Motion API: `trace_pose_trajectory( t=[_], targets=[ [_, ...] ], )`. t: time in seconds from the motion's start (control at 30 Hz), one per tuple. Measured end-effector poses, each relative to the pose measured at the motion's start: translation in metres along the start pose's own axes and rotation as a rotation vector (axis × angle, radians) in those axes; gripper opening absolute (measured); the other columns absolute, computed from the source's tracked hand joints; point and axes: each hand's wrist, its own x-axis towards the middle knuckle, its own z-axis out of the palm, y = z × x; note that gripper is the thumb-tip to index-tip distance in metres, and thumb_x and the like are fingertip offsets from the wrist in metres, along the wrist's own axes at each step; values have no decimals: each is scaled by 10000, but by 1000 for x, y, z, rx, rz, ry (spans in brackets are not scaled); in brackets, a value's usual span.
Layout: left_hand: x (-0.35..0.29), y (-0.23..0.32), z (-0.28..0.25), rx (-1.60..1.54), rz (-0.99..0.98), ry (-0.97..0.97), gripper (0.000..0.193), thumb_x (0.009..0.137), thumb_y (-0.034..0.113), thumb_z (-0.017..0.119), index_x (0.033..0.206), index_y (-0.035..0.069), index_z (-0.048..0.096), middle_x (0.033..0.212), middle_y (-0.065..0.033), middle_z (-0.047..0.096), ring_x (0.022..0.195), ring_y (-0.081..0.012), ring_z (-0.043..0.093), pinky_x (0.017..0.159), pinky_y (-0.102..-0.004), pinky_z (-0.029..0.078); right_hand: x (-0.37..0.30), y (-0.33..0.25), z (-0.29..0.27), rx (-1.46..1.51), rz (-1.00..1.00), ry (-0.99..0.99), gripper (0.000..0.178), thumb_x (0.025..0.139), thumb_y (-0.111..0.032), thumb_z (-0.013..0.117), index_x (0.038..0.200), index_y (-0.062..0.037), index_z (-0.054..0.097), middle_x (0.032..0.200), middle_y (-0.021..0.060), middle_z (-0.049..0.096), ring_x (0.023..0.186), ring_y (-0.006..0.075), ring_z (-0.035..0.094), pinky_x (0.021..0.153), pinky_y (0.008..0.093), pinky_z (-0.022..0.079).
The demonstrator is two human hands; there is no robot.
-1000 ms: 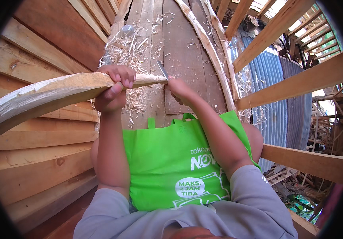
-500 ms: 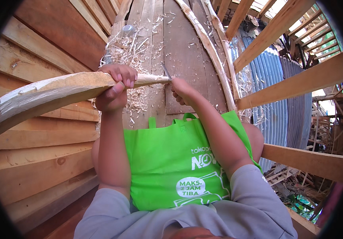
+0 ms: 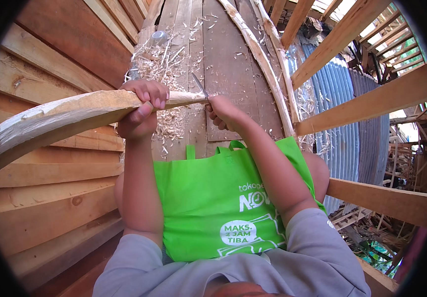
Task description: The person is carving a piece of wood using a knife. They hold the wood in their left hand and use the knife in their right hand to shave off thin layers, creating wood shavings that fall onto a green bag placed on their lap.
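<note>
A long curved piece of pale wood (image 3: 70,110) reaches from the left rim across to the middle, tapering to a thin whittled end. My left hand (image 3: 141,106) is wrapped round it, thumb pressed along the near side. In my closed right hand (image 3: 224,113) is a knife, its handle hidden in the fist. The knife's blade (image 3: 199,84) points up and left, lying against the wood's thin right end. Over my lap is spread a green cloth bag (image 3: 198,198) with white print.
Wood shavings (image 3: 166,123) litter the plank floor (image 3: 226,54), with a clear cup (image 3: 159,37) among them. Long peeled poles (image 3: 258,54) lie to the right. A board wall (image 3: 50,158) rises at left; railing beams (image 3: 367,101) and corrugated sheets (image 3: 340,143) stand at right.
My right hand and the knife have shifted slightly left along the wood's thin end. The left hand keeps its grip almost in place.
</note>
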Motion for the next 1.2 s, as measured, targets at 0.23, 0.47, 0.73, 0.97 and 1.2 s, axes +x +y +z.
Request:
trace_pose_trajectory(
  t=[0.23,0.47,0.73,0.97,1.2],
  targets=[
    [-3,2,-2,47,-30,-61,160,775,143,591,884,97,482,760,-45,482,722,-184,480,759,-363,377,-15,-7,18,37,34,-19,272,951,-329,373,743,-154,386,584,-51,317,442,54,191,380,257,144],
    [0,0,-2,67,-16,-68,166,787,158,597,881,98,473,760,-45,480,715,-184,479,753,-361,372,-28,-16,24,-19,-11,35,346,976,-394,355,740,-142,390,585,-39,321,438,69,209,385,277,142],
    [-3,-3,-1,7,-7,-36,186,748,132,624,860,61,493,741,-70,500,702,-193,507,717,-370,406,-20,-10,13,116,57,-58,375,983,-425,344,730,-150,381,582,-45,304,443,63,192,391,264,131],
    [-3,0,-2,62,-2,-39,154,778,140,584,885,92,483,760,-54,487,731,-197,490,776,-373,382,-40,-17,34,12,1,16,372,992,-412,332,740,-142,377,583,-35,303,450,75,208,396,278,154],
    [-3,0,4,38,10,67,194,735,101,644,850,46,498,756,-99,513,720,-220,529,756,-392,431,-39,-11,39,-93,-217,107,379,999,-421,342,761,-132,398,548,-53,297,414,68,193,379,273,144]
  ],
)
